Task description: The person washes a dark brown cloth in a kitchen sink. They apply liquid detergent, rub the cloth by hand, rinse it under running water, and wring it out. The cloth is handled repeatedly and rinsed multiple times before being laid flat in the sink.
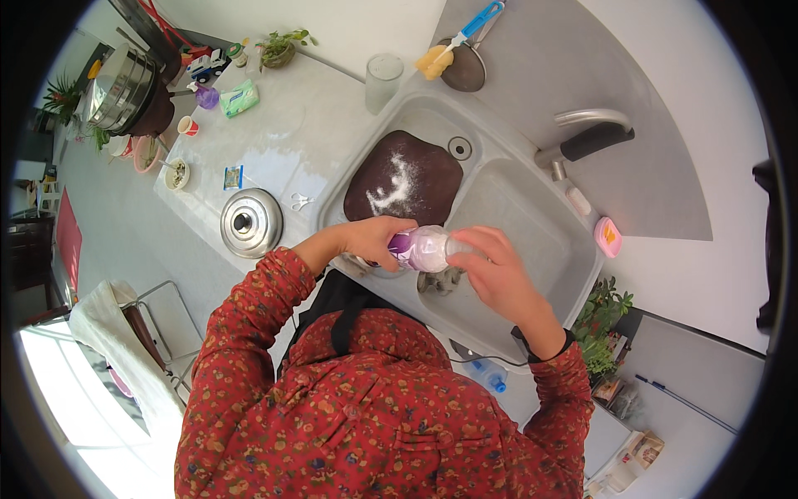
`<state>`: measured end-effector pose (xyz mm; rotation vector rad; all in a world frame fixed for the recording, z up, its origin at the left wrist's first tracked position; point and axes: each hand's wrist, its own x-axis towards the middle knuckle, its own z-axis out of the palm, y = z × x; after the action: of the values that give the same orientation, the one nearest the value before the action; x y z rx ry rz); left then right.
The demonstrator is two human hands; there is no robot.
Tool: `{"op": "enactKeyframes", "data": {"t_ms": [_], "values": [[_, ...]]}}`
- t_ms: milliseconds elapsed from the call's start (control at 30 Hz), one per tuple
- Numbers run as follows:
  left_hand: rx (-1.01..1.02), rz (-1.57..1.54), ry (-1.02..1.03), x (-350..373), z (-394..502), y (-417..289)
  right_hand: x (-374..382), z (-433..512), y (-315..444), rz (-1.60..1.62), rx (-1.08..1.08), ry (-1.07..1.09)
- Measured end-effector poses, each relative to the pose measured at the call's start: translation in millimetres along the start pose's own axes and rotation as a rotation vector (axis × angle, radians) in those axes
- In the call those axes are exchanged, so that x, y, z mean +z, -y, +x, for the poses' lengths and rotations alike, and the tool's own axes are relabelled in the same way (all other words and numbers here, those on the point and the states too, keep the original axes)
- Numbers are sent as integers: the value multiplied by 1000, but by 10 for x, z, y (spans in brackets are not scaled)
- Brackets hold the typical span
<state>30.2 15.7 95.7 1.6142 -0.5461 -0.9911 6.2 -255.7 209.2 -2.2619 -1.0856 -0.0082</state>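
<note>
My left hand (pixel 377 240) grips the body of a clear plastic bottle with a purple label (pixel 424 247), tilted on its side above the sink's near edge. At its neck end, my right hand (pixel 499 262) closes its fingers around a clear cap or neck piece; whether that piece is on the bottle I cannot tell. Beyond the hands, a dark brown flat piece (pixel 374 168) lies in the left basin of the grey double sink (pixel 536 206), with white powder (pixel 399 187) scattered on it. A grey crumpled cloth or scourer (pixel 439 282) lies just below the bottle.
A faucet (pixel 592 137) rises behind the right basin. A glass jar (pixel 383 78) stands at the back; a sponge brush (pixel 435 61) and a strainer (pixel 466 70) hang beside it. On the left counter are a metal pot lid (pixel 251 222), small scissors (pixel 301 201) and a bowl (pixel 177 174).
</note>
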Motion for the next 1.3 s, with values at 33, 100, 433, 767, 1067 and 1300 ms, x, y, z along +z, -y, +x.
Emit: {"op": "enactKeyframes", "data": {"t_ms": [33,100,433,767,1067,1300], "values": [[8,17,-41,11,4,1,-21,-2,15,-17,45,22],[31,34,-94,45,23,1,-38,2,23,48,191,-2],[126,570,-545,250,121,-95,83,39,-247,120,994,202],[177,450,-566,151,210,25,97,-58,-271,327,529,-14],[257,540,-820,149,497,-175,-89,241,-630,248,631,-227],[-64,573,-797,96,192,268,-354,438,-1565,-170,708,-514]]}}
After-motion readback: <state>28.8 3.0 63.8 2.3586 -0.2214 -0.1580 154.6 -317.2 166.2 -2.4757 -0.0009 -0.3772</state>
